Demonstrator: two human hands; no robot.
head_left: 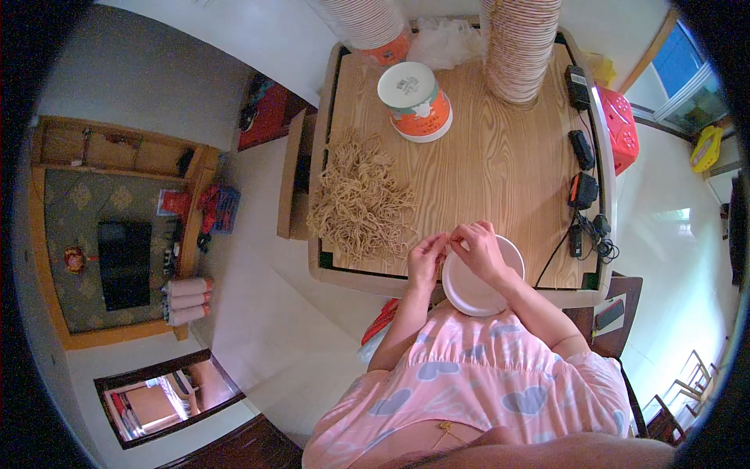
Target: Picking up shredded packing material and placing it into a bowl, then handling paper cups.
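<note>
My left hand (424, 261) and my right hand (480, 248) meet at the table's near edge, their fingertips pinched close together. Whatever lies between the fingers is too small to make out. Under my right hand and wrist is a round white paper tub (473, 291), its wide rim partly covered by the arm. A loose heap of beige twine pieces (361, 195) spreads over the table to the left of my hands. Farther back, an orange, white and green paper tub (422, 117) stands upside down, its pale base facing up.
Tall stacks of nested paper tubs (516, 59) (363, 27) rise at the far edge, with a clear plastic bag (449, 43) between them. Black adapters and cables (582, 191) line the table's right side. A cardboard box (297, 180) sits left; a red plastic stool (619, 129) stands right.
</note>
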